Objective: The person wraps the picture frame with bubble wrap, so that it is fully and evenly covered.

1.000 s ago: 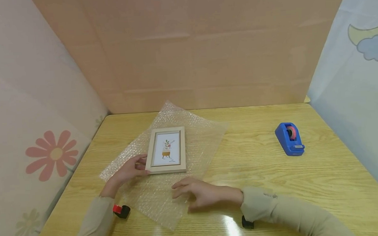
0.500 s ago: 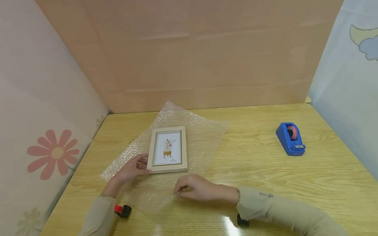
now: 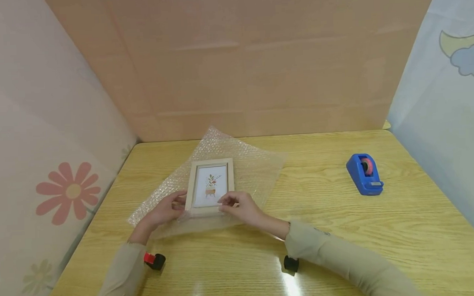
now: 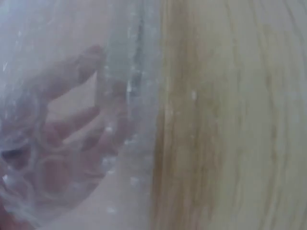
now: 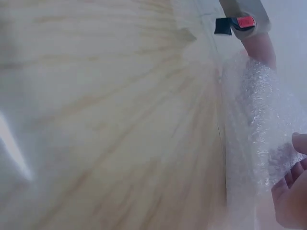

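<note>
Down at 7 o'clock, left sleeve (image 3: 121,276): beige, black and red gadget (image 3: 155,261) right by the cuff (clock's centred on the picture frame (image 3: 190,187), btw)
Right sleeve (image 3: 341,258): same beige, 4 o'clock, with a small black gadget (image 3: 291,264) near its cuff at 5
Right hand (image 3: 243,207): also 4 o'clock, over the frame's near right corner, thumb and fingers pinching the bubble wrap (image 3: 261,167)
Left hand (image 3: 162,211): 8 o'clock, bent fingers gripping the frame's near left corner; left wrist view is pretty blurry, but you can see it through the wrap
Bubble wrap: under the frame, one corner poking out at 12, near flap folded up over the frame's bottom edge
Picture frame: lying face up, pale wood, little potted plant print inside
Tape dispenser (image 3: 358,176): 3 o'clock, blue, pinkish roll in it, sitting on the wood-grain table (image 3: 322,193), well apart from both hands
Left wall (image 3: 21,131): pinkish flower (image 3: 68,193) at 9
Back panel (image 3: 257,76): plain tan, creased, 12 o'clock
Right wall (image 3: 455,134): yellow moon and blue cloud (image 3: 471,60) at 2
</note>
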`<state>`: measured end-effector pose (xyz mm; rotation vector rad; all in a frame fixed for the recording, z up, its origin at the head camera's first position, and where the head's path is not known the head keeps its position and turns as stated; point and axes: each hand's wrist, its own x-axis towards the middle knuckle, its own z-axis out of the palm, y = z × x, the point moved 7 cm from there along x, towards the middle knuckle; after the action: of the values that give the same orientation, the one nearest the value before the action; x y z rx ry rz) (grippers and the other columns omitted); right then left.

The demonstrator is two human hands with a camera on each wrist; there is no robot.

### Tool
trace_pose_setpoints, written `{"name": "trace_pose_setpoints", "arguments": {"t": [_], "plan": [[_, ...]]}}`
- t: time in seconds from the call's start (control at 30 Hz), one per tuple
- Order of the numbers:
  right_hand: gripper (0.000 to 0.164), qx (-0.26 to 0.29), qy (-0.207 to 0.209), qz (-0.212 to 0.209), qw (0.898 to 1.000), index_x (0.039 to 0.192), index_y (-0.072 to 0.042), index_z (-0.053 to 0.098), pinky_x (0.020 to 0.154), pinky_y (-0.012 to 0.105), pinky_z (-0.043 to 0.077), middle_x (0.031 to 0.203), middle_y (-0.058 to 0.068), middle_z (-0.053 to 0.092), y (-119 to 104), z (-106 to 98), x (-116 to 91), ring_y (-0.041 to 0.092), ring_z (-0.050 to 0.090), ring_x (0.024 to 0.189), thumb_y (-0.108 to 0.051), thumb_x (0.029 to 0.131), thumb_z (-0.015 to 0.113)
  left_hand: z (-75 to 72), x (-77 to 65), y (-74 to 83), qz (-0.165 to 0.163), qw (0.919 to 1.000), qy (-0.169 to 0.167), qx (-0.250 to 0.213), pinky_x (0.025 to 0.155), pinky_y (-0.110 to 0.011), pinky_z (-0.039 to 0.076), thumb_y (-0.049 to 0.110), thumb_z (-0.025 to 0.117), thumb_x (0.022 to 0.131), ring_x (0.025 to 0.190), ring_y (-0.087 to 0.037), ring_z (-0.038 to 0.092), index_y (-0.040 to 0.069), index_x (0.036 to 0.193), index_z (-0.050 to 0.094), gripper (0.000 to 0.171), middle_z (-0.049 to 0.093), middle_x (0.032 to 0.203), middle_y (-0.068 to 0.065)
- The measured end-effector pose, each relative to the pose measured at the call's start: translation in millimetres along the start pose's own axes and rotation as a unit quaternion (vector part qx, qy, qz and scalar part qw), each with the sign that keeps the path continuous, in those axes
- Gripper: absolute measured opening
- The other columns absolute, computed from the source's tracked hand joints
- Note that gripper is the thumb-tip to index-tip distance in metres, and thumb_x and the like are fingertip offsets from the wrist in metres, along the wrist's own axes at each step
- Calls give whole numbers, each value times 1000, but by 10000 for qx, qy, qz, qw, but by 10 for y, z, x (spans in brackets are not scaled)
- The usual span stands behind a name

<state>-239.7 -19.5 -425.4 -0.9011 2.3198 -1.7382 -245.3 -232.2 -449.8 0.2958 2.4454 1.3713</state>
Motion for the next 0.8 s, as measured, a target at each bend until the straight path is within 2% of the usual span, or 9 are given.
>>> {"name": "trace_pose_setpoints", "arguments": {"t": [0.1,0.2,0.27,0.37,0.47,0.67,0.8], "plan": [[19,19,237,91,9997,95,6,64,58,18,47,79,12,64,48,-68,75,14,57,69,-6,81,66,-17,22,20,8,9998,78,178,85,-43,47,-7,50,83,111,-45,47,-7,137,27,58,44,123,-31],[20,-65,414,207,9989,95,5,64,58,18,47,77,9,63,112,-125,144,10,56,68,-8,81,67,-36,50,29,-38,9995,163,284,95,-53,37,-11,40,83,117,-49,38,-6,137,29,56,42,126,-31],[20,-187,460,258,9984,96,3,64,59,20,47,77,6,63,139,-146,184,10,55,68,-10,81,67,-54,63,36,-5,9989,168,431,97,-56,33,-6,39,88,118,-49,36,-6,137,29,50,41,127,-31],[20,-329,481,342,9977,97,2,63,61,21,48,77,5,62,173,-159,237,11,55,70,-11,82,67,-91,76,53,99,9984,238,501,97,-56,32,5,41,94,119,-48,37,-8,135,33,43,42,128,-31],[19,-433,519,456,9967,96,1,64,61,20,47,78,4,62,201,-166,282,11,55,70,-10,82,67,-134,91,64,152,9986,306,395,99,-54,31,18,42,97,121,-45,37,-9,133,35,46,41,131,-30],[17,-668,588,659,9938,95,0,64,61,20,48,77,5,62,285,-177,365,11,55,69,-10,81,67,-182,132,-1,-198,9994,214,-182,104,-52,25,37,38,97,126,-42,31,-5,135,35,56,35,137,-27],[17,-791,622,773,9919,95,-1,63,63,21,49,80,6,63,332,-182,405,13,56,72,-12,82,66,-195,141,-33,-267,9993,129,-220,105,-52,23,38,35,98,128,-42,28,-5,136,33,57,33,139,-26]]}}
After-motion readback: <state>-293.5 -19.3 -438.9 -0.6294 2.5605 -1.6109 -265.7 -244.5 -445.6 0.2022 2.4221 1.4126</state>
